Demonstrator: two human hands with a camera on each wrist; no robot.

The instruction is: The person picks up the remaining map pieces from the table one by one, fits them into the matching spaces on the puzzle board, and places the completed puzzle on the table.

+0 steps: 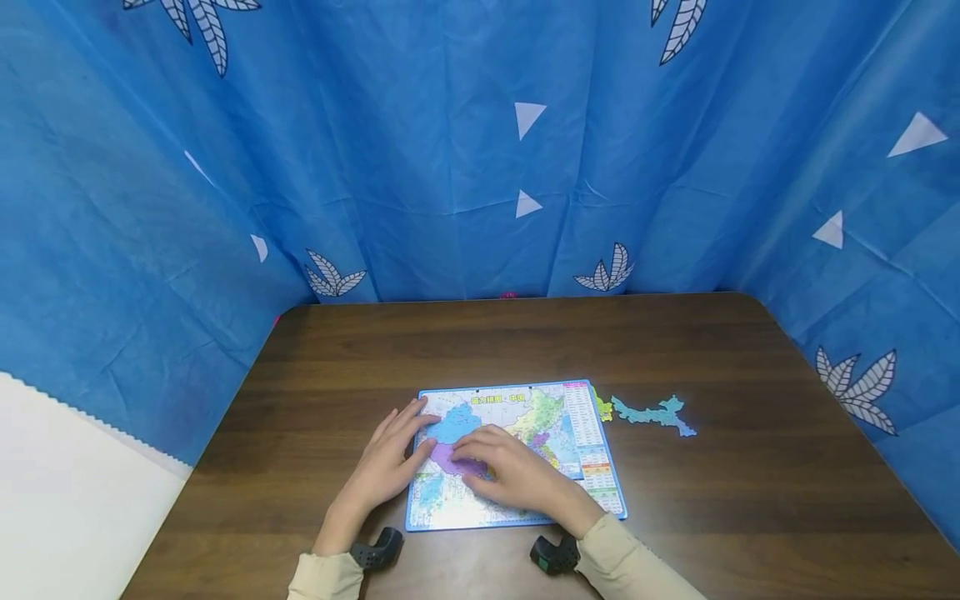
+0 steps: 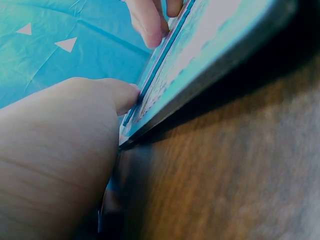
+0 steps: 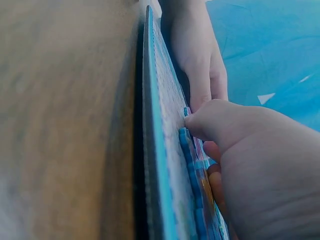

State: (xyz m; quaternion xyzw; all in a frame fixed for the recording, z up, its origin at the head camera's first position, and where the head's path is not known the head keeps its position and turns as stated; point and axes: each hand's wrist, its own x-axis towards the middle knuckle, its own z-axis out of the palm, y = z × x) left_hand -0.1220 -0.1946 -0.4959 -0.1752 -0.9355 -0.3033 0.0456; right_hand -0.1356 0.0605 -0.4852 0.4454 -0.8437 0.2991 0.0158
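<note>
Map puzzle on a brown wood-grain table (image 1: 750, 475): your L hand (image 1: 388, 458) lay relaxed, fingers extended, on the L part of a thin rectangular board (image 1: 495, 515), thumb tip by the purple piece (image 1: 444, 458); your R hand (image 1: 517, 471) bent its fingers & thumb over that same piece, though whether it pinched it could not be told. The piece sat on the board, L of ctr., just below a lumpy-edged blue piece (image 1: 456, 425). The board's face was glossy, w/ blue border & dark side edge. Just off its R side lay a lime-green piece (image 1: 604, 409) & a long, jagged teal piece (image 1: 648, 415). Behind hung a creased blue curtain (image 1: 480, 150) w/ white triangles & leaves. Lettering: yellow Chinese title (image 1: 506, 399), ending 中国 ("China"); text columns (image 1: 600, 469) at R too small to read.
</note>
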